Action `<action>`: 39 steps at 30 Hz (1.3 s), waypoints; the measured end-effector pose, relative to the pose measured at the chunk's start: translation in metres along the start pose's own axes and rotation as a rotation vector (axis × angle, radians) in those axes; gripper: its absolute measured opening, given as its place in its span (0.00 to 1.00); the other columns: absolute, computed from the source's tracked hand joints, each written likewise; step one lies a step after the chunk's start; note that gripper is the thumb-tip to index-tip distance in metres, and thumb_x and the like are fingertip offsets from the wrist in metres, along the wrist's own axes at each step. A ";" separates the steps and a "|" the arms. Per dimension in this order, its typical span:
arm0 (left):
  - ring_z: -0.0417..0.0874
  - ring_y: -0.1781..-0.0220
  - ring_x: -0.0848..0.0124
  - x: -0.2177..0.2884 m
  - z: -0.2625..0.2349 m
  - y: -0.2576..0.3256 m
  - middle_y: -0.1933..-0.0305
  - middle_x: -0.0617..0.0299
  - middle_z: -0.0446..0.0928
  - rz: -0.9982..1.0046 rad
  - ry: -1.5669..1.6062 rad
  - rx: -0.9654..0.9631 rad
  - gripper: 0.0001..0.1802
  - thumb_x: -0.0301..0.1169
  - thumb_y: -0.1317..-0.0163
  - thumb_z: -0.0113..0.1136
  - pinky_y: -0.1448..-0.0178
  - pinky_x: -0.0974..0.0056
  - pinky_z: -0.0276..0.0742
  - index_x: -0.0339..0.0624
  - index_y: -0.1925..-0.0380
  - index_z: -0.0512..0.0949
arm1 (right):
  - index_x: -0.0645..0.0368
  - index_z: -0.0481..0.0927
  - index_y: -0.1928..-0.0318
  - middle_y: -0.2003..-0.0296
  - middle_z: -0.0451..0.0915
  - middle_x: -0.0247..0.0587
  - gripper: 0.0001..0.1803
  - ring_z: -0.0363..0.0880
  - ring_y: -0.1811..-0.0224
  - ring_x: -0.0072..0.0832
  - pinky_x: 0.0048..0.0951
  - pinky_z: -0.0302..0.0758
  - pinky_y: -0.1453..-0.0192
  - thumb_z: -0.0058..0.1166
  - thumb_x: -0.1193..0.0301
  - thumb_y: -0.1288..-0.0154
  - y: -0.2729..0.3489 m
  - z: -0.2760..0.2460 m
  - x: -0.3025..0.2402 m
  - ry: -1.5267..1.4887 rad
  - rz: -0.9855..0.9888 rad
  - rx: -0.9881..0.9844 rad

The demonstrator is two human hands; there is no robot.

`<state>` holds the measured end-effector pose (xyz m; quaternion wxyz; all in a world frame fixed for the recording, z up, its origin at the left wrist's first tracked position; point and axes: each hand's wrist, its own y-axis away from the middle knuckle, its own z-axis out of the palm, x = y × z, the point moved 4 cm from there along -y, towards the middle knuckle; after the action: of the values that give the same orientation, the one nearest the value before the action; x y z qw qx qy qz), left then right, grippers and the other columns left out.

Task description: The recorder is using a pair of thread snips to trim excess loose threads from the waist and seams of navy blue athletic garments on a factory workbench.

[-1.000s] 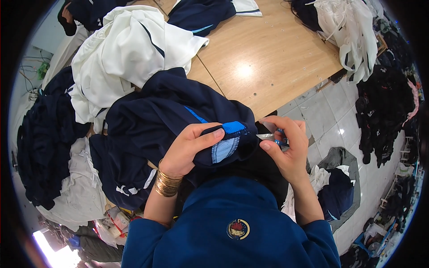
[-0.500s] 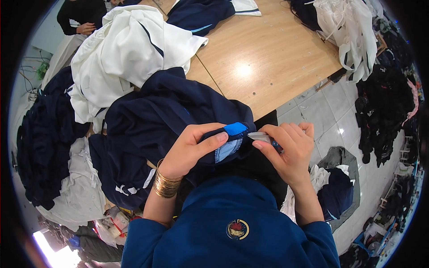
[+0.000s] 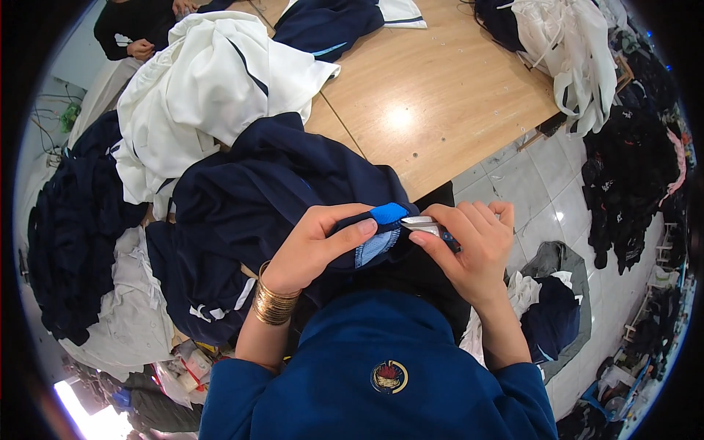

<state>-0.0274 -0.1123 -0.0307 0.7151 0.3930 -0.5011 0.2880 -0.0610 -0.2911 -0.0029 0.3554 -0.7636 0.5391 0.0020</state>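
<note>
L hand grips a fold of the navy garment, thumb on top, fingers curled under, pinching the cloth right by a bright blue tab w/ a paler blue patch just below it. Gold bangles sit on the L wrist. R hand is closed round small metal snips; thumb & fingers wrapped on the handle, blade tips pointing left & touching or just beside the blue tab, can't tell which. Both hands are close together, held above the person's lap, at the near edge of the wooden worktop.

The navy garment spills from the hands up & left onto the worktop edge, bunched, not flat. Behind it lies a white garment w/ a dark stripe, heaped, touching the navy one. Far side of worktop: another navy piece w/ a white panel. Top right corner: a white bundle hanging over the worktop edge. Left of the person: a dark pile of clothes over pale cloth. Right, on the tiled floor: more dark clothes & a small grey-navy heap. Top left, another person's hand in a dark sleeve, well apart from the work.
</note>
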 end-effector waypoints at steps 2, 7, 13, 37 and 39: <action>0.73 0.66 0.83 0.001 0.001 0.000 0.67 0.66 0.78 0.007 -0.006 -0.002 0.16 0.35 0.39 0.55 0.60 0.76 0.69 0.33 0.58 0.77 | 0.51 0.77 0.73 0.83 0.64 0.26 0.15 0.62 0.82 0.23 0.28 0.52 0.68 0.61 0.55 0.53 0.000 0.001 0.000 0.009 -0.006 0.001; 0.73 0.67 0.83 0.000 -0.001 0.000 0.68 0.66 0.78 -0.006 -0.031 0.005 0.16 0.35 0.39 0.55 0.60 0.76 0.69 0.33 0.58 0.77 | 0.51 0.77 0.73 0.83 0.65 0.26 0.15 0.63 0.81 0.22 0.29 0.52 0.68 0.62 0.55 0.54 0.001 0.002 0.000 0.030 -0.004 -0.021; 0.76 0.68 0.82 -0.005 -0.004 -0.001 0.67 0.64 0.79 -0.044 0.152 0.023 0.15 0.34 0.39 0.55 0.61 0.77 0.71 0.33 0.59 0.77 | 0.51 0.77 0.73 0.83 0.67 0.26 0.15 0.63 0.81 0.22 0.28 0.52 0.67 0.62 0.56 0.54 0.002 0.001 0.007 -0.049 0.071 0.026; 0.79 0.66 0.78 -0.017 -0.003 -0.004 0.63 0.60 0.79 -0.159 0.471 -0.031 0.16 0.31 0.39 0.54 0.60 0.75 0.75 0.30 0.56 0.75 | 0.48 0.77 0.73 0.82 0.63 0.26 0.14 0.61 0.79 0.22 0.29 0.51 0.63 0.62 0.55 0.54 0.001 0.001 -0.002 0.101 0.000 0.059; 0.79 0.65 0.78 -0.018 -0.003 -0.003 0.63 0.60 0.79 -0.164 0.458 -0.019 0.15 0.31 0.39 0.54 0.60 0.75 0.75 0.31 0.56 0.75 | 0.53 0.77 0.73 0.83 0.65 0.28 0.15 0.63 0.79 0.24 0.30 0.52 0.63 0.63 0.57 0.57 0.000 0.000 -0.003 0.081 0.005 0.034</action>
<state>-0.0291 -0.1116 -0.0496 0.8347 0.3502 -0.2948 0.3061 -0.0620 -0.2881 -0.0018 0.3461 -0.7556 0.5550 -0.0369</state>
